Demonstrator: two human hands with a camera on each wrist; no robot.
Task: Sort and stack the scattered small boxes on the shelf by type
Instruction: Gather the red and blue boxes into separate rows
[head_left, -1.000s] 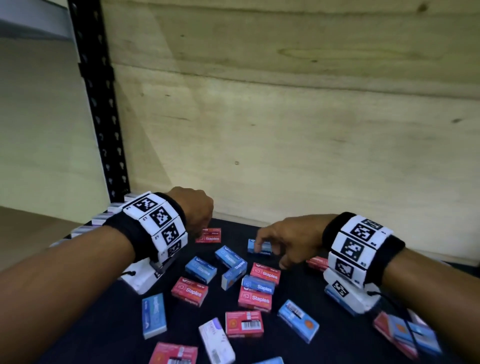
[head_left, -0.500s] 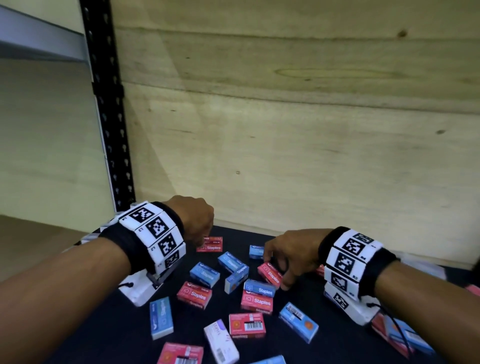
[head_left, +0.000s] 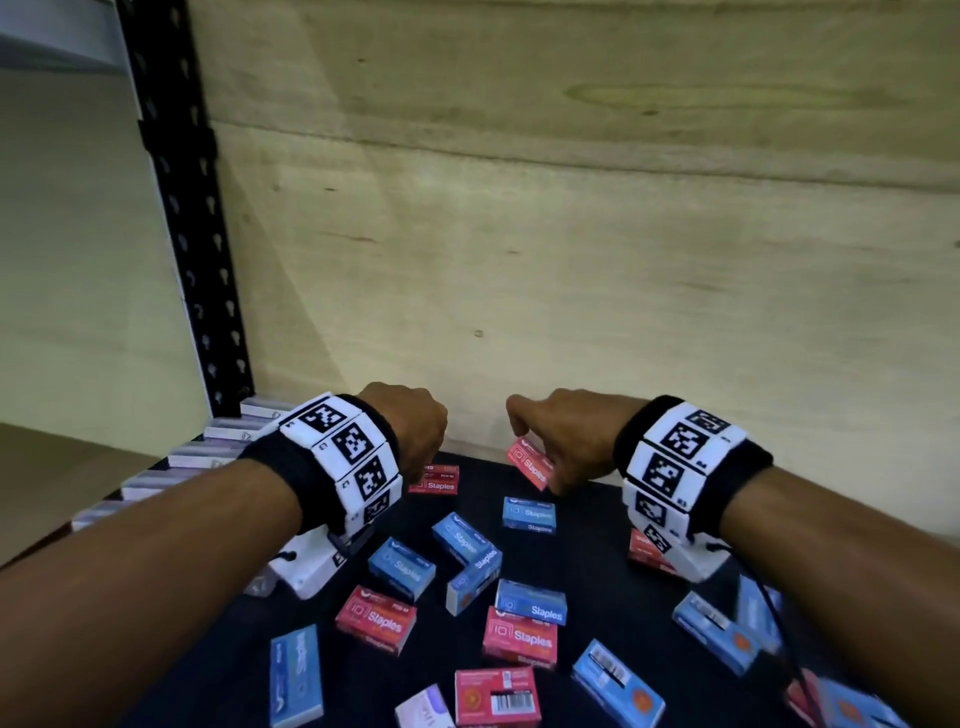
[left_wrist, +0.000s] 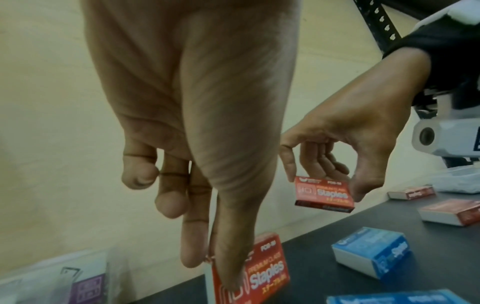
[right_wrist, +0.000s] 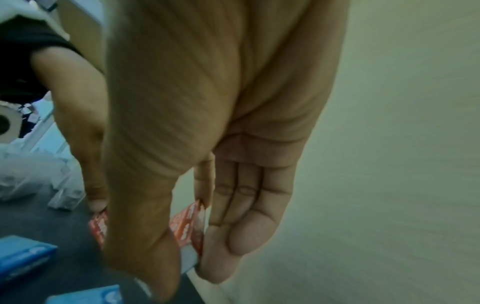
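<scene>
Small staple boxes, red and blue, lie scattered on the dark shelf (head_left: 597, 561). At the back of the shelf my left hand (head_left: 415, 441) pinches the edge of a red staples box (left_wrist: 262, 265) between thumb and forefinger; the box still touches the shelf. To its right my right hand (head_left: 543, 449) holds a second red staples box (left_wrist: 324, 194) by its short ends, lifted clear of the shelf and tilted. A blue box (head_left: 529, 514) lies just below it. The left fingertips are hidden in the head view.
A row of white and purple boxes (head_left: 208, 452) lines the left edge beside the black perforated upright (head_left: 182, 208). The wooden back wall (head_left: 571, 260) stands close behind both hands. More red and blue boxes (head_left: 519, 636) fill the front and right.
My right hand has taken a red box from the middle of the shelf and lifted it towards the back. The left hand has stayed at the rear red box.
</scene>
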